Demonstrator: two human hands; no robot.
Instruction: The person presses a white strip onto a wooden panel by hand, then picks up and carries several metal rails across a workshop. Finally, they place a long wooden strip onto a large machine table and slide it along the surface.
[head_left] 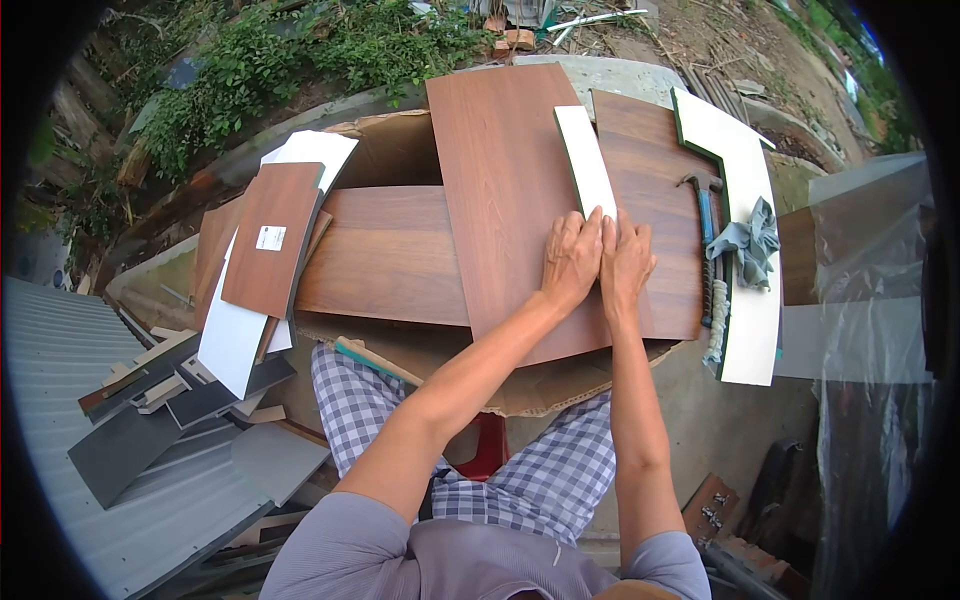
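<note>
A narrow white board strip [585, 155] with a dark green edge lies over a long brown wood-grain board [510, 200]. My left hand [572, 258] is closed at the strip's near end, its fingers curled. Close beside it, my right hand [626, 262] is also closed there, with thumb and fingers pinched together. The hands hide the strip's near end. To the right, a hammer [706, 225] with a blue shaft lies on another wood-grain board [655, 190]. A crumpled grey-blue cloth or glove [750, 245] rests on an angled white board [750, 335].
Brown and white panels [272, 200] are stacked at the left. Torn cardboard [545, 390] shows under the boards, above my checked trousers. Dark offcuts [125, 455] lie on corrugated metal [60, 350]. Clear plastic sheeting [870, 300] hangs at the right; green plants [250, 80] grow behind.
</note>
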